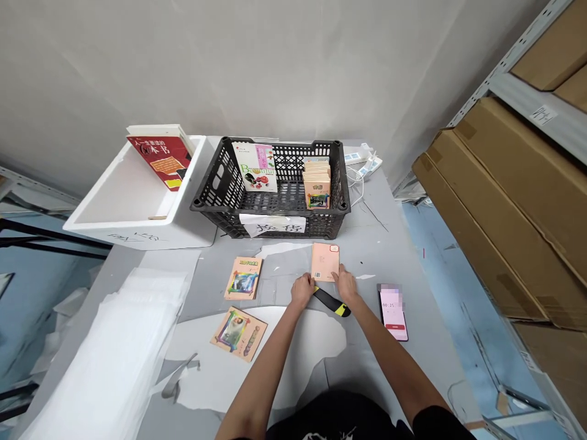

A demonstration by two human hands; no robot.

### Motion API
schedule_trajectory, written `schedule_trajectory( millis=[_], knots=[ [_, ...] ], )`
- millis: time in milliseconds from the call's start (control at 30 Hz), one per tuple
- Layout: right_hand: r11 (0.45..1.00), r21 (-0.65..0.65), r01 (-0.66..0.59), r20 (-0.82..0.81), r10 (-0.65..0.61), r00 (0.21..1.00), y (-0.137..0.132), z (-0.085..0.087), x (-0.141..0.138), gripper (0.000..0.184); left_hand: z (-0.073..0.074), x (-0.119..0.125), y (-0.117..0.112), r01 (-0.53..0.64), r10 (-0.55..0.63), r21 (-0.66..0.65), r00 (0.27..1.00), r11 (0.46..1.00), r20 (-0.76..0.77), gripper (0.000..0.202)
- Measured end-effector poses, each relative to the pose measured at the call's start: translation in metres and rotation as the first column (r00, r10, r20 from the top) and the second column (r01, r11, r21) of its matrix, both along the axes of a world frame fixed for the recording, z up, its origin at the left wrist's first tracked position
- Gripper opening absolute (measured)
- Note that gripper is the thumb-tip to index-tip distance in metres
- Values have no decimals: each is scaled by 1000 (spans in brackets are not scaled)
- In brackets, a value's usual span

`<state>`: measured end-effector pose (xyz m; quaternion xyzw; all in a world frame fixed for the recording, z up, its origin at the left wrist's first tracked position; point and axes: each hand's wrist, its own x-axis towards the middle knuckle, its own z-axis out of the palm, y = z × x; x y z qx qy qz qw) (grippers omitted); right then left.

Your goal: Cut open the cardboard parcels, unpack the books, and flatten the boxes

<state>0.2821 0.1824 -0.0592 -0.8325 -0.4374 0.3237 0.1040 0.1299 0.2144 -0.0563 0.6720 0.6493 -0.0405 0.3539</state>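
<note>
A small pink book (325, 261) lies on the table with its barcode side up. My left hand (302, 290) is closed at its lower left corner, the fingertips partly hidden. At the lower right corner, my right hand (347, 286) grips the book's edge, thumb on the cover. Just below the book, between my hands, rests a black and yellow utility knife (331, 301); its left end is close to my left fingers. To the left are a small stack of picture-cover books (244, 278) and, nearer me, another such book (239, 333) turned at an angle.
Behind stands a black plastic crate (270, 211) holding books, beside a white foam box (123, 223) with a red book (165, 162). A phone (393, 313) showing a timer lies right. White plastic sheets (110, 354) cover the left side. Cardboard boxes (486, 214) fill the right shelf.
</note>
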Motion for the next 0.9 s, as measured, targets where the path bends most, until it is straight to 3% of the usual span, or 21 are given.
schedule_trajectory(
  millis=[300, 500, 633, 733, 900],
  knots=[
    [996, 90, -6, 74, -1, 997, -3, -9, 3, 30, 10, 16, 0, 44, -42, 80, 999, 996, -32, 21],
    [984, 171, 48, 7, -50, 999, -3, -19, -2, 34, 8, 27, -8, 7, -4, 91, 999, 996, -40, 24],
    [984, 176, 15, 34, -21, 999, -3, -15, -4, 37, 7, 24, -11, -6, 8, 113, 1000, 994, -16, 22],
    [982, 189, -19, 75, 5, 997, -5, -5, -6, 40, 14, -6, -7, -30, 32, 176, 999, 984, -7, 25],
    [915, 364, -176, 143, 132, 981, -13, 11, -44, 43, 26, -120, 11, -180, 225, 316, 968, 931, -111, 38]
  ],
)
